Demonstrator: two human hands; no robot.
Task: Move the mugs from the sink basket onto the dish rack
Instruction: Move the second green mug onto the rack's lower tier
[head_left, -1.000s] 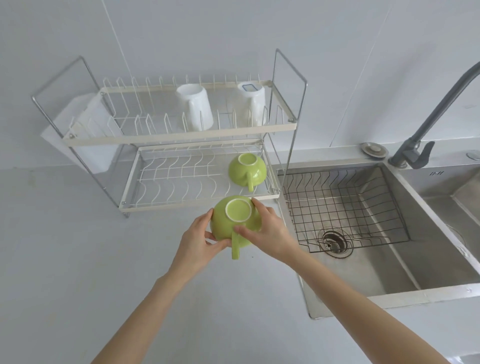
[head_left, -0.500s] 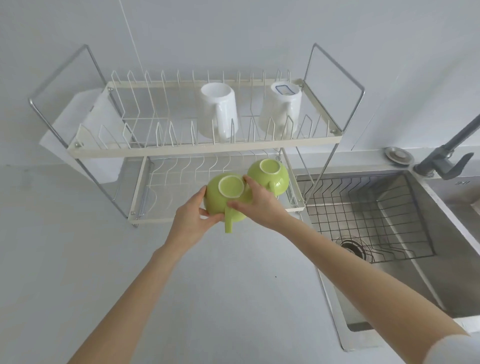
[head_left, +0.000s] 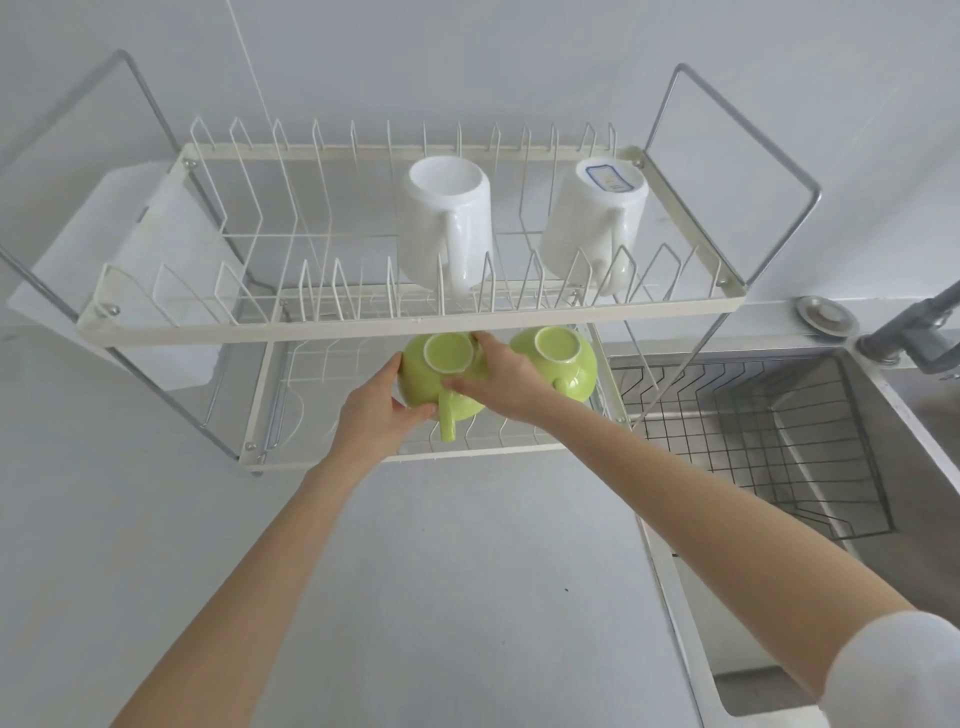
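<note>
Two bare forearms reach out over a plain grey tabletop (head_left: 156, 519) toward a two-tier white wire dish rack (head_left: 363, 325) standing against the wall. Both hands close on one upside-down, rounded lime-green ceramic mug (head_left: 434, 387), its pale unglazed foot ring facing up and its stubby handle pointing back toward the person. The left hand (head_left: 371, 415) cups the mug's left side, with the thumb pressed under the body beside the handle; the right hand (head_left: 501, 382) wraps the right side, its fingers (head_left: 480, 340) curled over the base rim. The mug sits at the lower tier, just under the front rail of the upper tier; whether it rests on the wires or hangs just above them cannot be told. Just beside it to the right, a second lime-green mug (head_left: 563, 364) lies inverted on that same lower tier, partly hidden by the right hand. On the upper tier, two tall white ceramic mugs stand upside down among the prongs: one (head_left: 449, 218) near the middle, the other (head_left: 595, 218) near the right end with a blue-edged label on its base. To the right, a dark wire sink basket (head_left: 753, 431) in the stainless steel sink (head_left: 909, 415) holds no mugs. A grey faucet (head_left: 909, 338) stands at the sink's far edge.
</note>
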